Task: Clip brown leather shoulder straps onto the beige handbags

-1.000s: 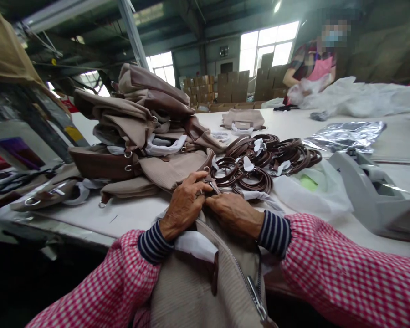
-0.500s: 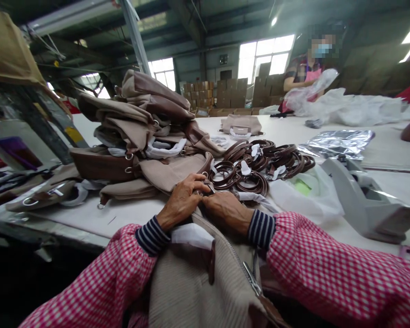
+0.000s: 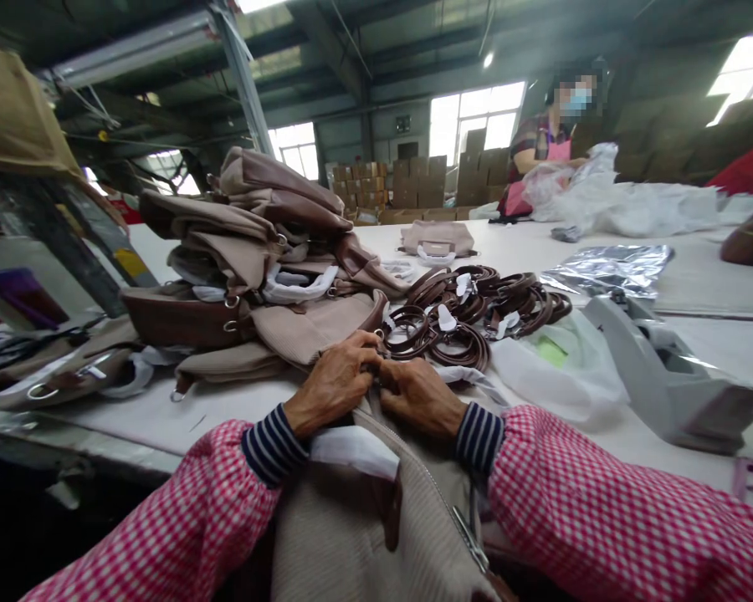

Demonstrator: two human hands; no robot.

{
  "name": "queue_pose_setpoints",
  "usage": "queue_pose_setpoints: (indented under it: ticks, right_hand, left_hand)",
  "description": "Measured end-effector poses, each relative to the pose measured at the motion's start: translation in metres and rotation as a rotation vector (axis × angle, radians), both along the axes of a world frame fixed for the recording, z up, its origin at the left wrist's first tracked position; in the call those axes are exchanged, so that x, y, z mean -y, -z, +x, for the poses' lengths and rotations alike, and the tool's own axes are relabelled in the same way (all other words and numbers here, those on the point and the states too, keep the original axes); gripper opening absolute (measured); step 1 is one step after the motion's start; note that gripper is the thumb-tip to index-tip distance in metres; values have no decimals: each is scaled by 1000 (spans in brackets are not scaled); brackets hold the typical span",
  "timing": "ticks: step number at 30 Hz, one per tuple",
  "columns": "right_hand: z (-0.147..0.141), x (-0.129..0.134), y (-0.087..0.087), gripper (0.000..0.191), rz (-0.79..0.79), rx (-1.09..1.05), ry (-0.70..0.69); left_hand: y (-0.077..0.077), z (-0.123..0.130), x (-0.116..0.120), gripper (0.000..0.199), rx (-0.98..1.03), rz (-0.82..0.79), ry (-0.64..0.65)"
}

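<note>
A pile of handbags (image 3: 244, 251) sits on the bench (image 3: 226, 410). Just right of the pile lie leather straps (image 3: 458, 322), and past them a plastic bag (image 3: 558, 368). Far behind the pile, cardboard boxes (image 3: 414, 184) stand in stacks.

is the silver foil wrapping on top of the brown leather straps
No, the crinkled silver foil wrapping lies apart, right of the coiled brown leather straps.

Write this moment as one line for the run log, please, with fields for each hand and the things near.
left hand: at top of beige ribbed bag | right hand: same place | beside: brown strap coils, stacked bags
</note>
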State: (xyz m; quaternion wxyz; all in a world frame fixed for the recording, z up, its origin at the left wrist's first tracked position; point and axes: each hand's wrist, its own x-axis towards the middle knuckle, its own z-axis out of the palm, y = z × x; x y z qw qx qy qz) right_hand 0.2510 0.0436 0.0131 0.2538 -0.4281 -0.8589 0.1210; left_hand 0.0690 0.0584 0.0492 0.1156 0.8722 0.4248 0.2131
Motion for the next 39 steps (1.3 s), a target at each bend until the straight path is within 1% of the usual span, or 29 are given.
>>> queue_pose_setpoints:
  ticks: [2,4,6,8,9,10,12,14,17,20,22,24,26,30,32,36,39]
  right_hand:
    - [4,-2,4,6,-44,-207,-79]
    - [7,-2,7,6,-53,-360,-155]
    - [10,1,4,6,-45,-463,-205]
    - [14,4,-3,10,-36,-524,-212]
    - [16,5,-7,13,-33,-541,-203]
    - [18,6,-11,15,-37,-552,-193]
    - [21,4,-15,17,-72,-569,-178]
    - [23,1,-16,17,-144,-588,-163]
    - [22,-3,-11,18,-307,-610,-136]
    - [23,-3,-11,16,-456,-618,-120]
    - [26,1,-16,14,-534,-609,-133]
    - [31,6,-21,20,-607,-613,-163]
    - [39,10,-25,27,-643,-654,-173]
    - [52,17,-28,41,-686,-722,-112]
    - [54,20,-30,44,-735,-689,-105]
    - [52,33,-35,44,-869,-563,-104]
    - [51,41,-38,43,-938,-529,-86]
  left_hand:
    - [-1,1,2,33,-88,73,18]
    - [-6,1,5,28,-170,169,50]
    - [-16,-2,7,26,-213,216,141]
    - [-26,-5,7,23,-196,176,257]
    - [-30,-7,6,20,-167,137,295]
    - [-33,-8,5,17,-127,100,306]
    - [-31,-8,3,13,-33,35,274]
    - [-21,-6,1,9,64,-26,219]
    - [-4,1,1,7,158,-92,148]
    - [5,6,2,11,204,-110,101]
    - [6,7,3,13,253,-127,82]
    - [6,6,5,12,310,-142,70]
    - [6,3,6,10,345,-147,69]
    - [6,0,9,14,336,-134,75]
    - [6,0,10,17,321,-128,65]
    - [4,0,11,22,310,-144,28]
    - [4,1,9,26,310,-166,14]
